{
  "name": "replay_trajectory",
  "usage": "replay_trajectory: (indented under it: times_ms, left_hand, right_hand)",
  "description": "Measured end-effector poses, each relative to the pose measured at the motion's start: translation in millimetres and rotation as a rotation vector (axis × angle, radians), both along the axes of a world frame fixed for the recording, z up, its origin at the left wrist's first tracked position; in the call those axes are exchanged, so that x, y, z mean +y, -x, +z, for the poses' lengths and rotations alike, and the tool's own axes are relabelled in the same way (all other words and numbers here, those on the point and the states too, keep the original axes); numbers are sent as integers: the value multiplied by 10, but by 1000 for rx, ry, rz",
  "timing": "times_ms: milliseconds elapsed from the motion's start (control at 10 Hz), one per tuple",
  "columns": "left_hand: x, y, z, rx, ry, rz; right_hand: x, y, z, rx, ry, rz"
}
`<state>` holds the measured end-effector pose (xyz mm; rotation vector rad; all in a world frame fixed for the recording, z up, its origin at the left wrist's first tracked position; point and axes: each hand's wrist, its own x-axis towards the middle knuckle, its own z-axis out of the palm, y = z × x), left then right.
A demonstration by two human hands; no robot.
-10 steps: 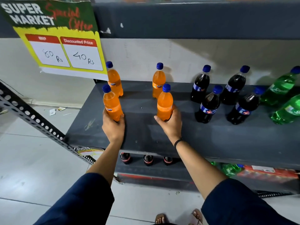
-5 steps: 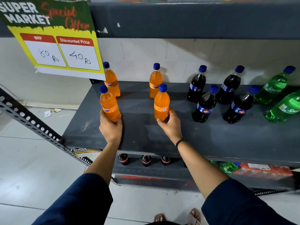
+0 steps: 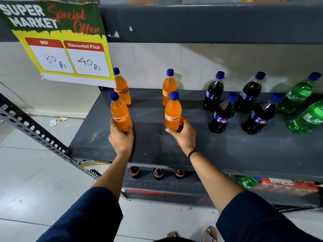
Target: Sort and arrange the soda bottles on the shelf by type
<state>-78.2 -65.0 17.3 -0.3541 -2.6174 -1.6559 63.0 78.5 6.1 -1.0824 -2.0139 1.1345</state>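
Orange Fanta bottles stand on the left of the grey shelf [image 3: 218,151]. My left hand [image 3: 121,138] grips the base of the front left orange bottle [image 3: 119,111]. My right hand [image 3: 183,133] wraps the base of the front right orange bottle [image 3: 173,110]. Behind them stand two more orange bottles, one at the back left [image 3: 123,91] and one at the back middle [image 3: 168,86]. To the right stand several dark cola bottles [image 3: 222,113] with blue caps. Two green Sprite bottles [image 3: 297,96] stand at the far right.
A price sign [image 3: 57,41] hangs from the upper shelf [image 3: 209,23] over the back left corner. A slotted metal strut [image 3: 35,131] slants past the shelf's left end. On the lower shelf are three small cola bottles [image 3: 158,173], green bottles and a red pack [image 3: 286,186].
Both hands have stayed on the bases of the two front orange bottles. The view has shifted slightly; the bottles stand in nearly the same spots.
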Motion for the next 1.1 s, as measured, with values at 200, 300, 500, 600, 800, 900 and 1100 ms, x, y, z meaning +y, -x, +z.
replay_trajectory:
  times_ms: [200,300,500,600,800,900,1100]
  left_hand:
    - [7,7,-12,-7,6,-1]
    - [12,16,-11,-9,0,4]
    - [19,26,-39,10,-8,11]
    - [17,25,-38,18,-12,13]
    - [-24,9,-68,-24,-43,-11]
    - [-131,-171,-98,-66,-72,10]
    - [-45,-1037,-23,223,-35,-245]
  right_hand:
    - [-52,104,20,-11,-30,-90]
    - [-57,124,28,-37,-41,-102]
    - [-49,131,45,-101,-68,-81]
    - [-70,108,36,-115,-92,-55]
    - [-139,-105,36,-122,-143,-29]
    - [-174,-306,9,-79,-133,-8]
    - [-288,-658,-14,6,-271,-41]
